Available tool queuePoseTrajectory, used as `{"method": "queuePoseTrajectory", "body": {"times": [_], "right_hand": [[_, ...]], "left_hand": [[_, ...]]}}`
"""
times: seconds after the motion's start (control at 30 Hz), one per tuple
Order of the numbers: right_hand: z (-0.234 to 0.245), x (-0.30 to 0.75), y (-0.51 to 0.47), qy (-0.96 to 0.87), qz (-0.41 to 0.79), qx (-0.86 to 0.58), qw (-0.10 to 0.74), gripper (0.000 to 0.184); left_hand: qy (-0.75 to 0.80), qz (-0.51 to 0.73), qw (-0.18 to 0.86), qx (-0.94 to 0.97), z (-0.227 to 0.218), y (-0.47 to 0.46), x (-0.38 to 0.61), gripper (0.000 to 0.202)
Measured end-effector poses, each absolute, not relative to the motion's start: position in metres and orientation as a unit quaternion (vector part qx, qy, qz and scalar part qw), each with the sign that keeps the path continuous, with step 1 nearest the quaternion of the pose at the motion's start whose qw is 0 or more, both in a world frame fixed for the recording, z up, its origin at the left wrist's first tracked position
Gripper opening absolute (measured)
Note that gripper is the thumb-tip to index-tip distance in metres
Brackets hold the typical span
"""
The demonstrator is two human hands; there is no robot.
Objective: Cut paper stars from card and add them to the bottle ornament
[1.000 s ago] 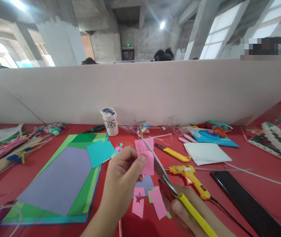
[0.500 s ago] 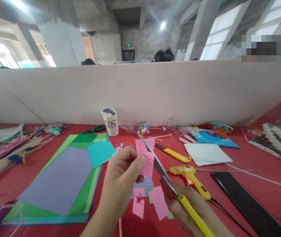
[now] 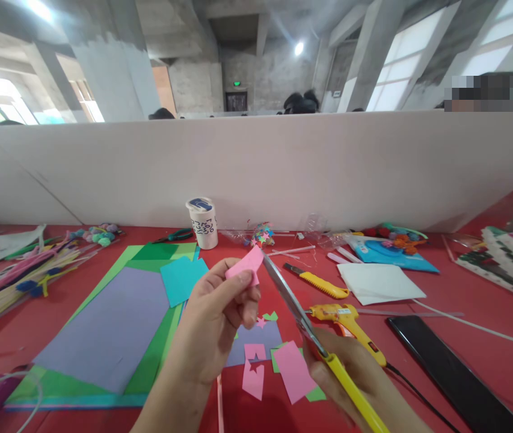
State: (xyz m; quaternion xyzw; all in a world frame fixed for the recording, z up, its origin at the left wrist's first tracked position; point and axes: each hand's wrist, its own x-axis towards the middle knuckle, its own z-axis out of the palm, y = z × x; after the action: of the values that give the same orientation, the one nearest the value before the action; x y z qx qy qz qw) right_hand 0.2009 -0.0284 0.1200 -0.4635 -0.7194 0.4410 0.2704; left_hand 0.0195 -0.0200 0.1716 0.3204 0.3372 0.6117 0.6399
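Note:
Between the thumb and fingers of my left hand (image 3: 224,307) is a piece of pink paper (image 3: 246,268), turned at a slant. My right hand (image 3: 344,367) grips yellow-handled scissors (image 3: 293,304), whose blades look closed or nearly so, tips beside the paper's right edge. Under my hands, on the red table, lie a small purple sheet (image 3: 263,349), a pink paper star (image 3: 261,322), a pink scrap with a star-shaped cutout (image 3: 253,380), a larger pink piece (image 3: 294,371) and green scraps (image 3: 316,394).
On the left lie large coloured sheets (image 3: 107,331) and a bundle of pipe cleaners (image 3: 21,273). A lidded cup (image 3: 202,224) stands by the white partition (image 3: 256,162). To the right are a yellow utility knife (image 3: 322,282), a glue gun (image 3: 350,325), white sheets (image 3: 380,282) and a black phone (image 3: 441,367).
My left hand has turned the pink paper to a slant and drawn it slightly left, off the scissor blades. The blades now point just beside it. The small star on the purple sheet has come into view.

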Motion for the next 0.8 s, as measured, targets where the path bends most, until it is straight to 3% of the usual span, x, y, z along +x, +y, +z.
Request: {"method": "queuePoseTrajectory", "body": {"times": [0.37,0.67,0.8], "right_hand": [[0.104,0.201,-0.031,-0.704,0.446,-0.457,0.31,0.031],[0.112,0.202,-0.029,-0.726,0.436,-0.463,0.263,0.022],[0.106,0.204,-0.028,-0.743,0.445,-0.443,0.233,0.02]], "left_hand": [[0.233,0.594,0.747,0.187,0.164,-0.015,0.014,0.015],[0.392,0.689,0.505,0.341,0.167,-0.016,0.012,0.007],[0.441,0.662,0.479,0.371,0.169,-0.018,0.007,0.012]]}}
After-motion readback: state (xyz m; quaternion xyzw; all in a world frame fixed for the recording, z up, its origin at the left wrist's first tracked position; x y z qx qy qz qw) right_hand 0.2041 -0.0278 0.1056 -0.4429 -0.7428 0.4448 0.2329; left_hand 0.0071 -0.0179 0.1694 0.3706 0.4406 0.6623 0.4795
